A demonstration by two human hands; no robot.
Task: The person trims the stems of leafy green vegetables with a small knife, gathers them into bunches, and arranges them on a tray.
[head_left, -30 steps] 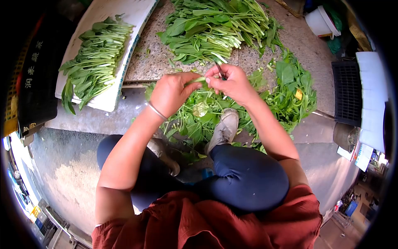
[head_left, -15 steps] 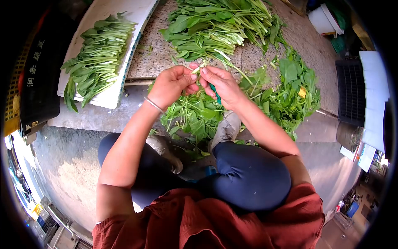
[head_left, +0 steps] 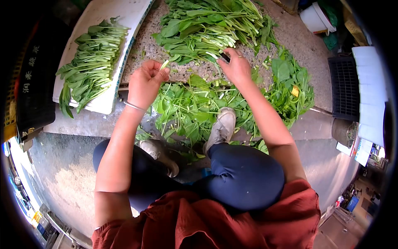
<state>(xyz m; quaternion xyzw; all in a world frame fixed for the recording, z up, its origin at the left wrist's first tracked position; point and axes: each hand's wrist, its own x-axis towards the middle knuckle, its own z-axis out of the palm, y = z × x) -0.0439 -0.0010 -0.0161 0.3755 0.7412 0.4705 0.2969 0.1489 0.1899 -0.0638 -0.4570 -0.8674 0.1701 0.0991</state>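
My left hand (head_left: 145, 81), with a bangle on its wrist, is closed on a leafy green's stem (head_left: 165, 64); its pale cut end sticks up past the thumb, and the rest is hidden by the hand. My right hand (head_left: 238, 68) is at the near edge of a big pile of leafy greens (head_left: 207, 25). Between its thumb and forefinger shows a small dark tool (head_left: 225, 57), mostly covered, so its kind is unclear. A pale stem lies by the thumb tip. Trimmed leaves and stem bits (head_left: 190, 110) are heaped below both hands.
At the left, a white foam board (head_left: 105, 101) holds a neat row of greens (head_left: 93, 62). More loose leaves (head_left: 290, 79) lie at the right. Around the edges are a black crate (head_left: 344, 89), a white bucket (head_left: 317, 18) and white foam boxes (head_left: 371, 91). My shoe (head_left: 222, 128) stands among the leaves.
My hands, together before on a stem, have parted. The left has moved left with the stem, and the right has moved up and right to the pile's edge.
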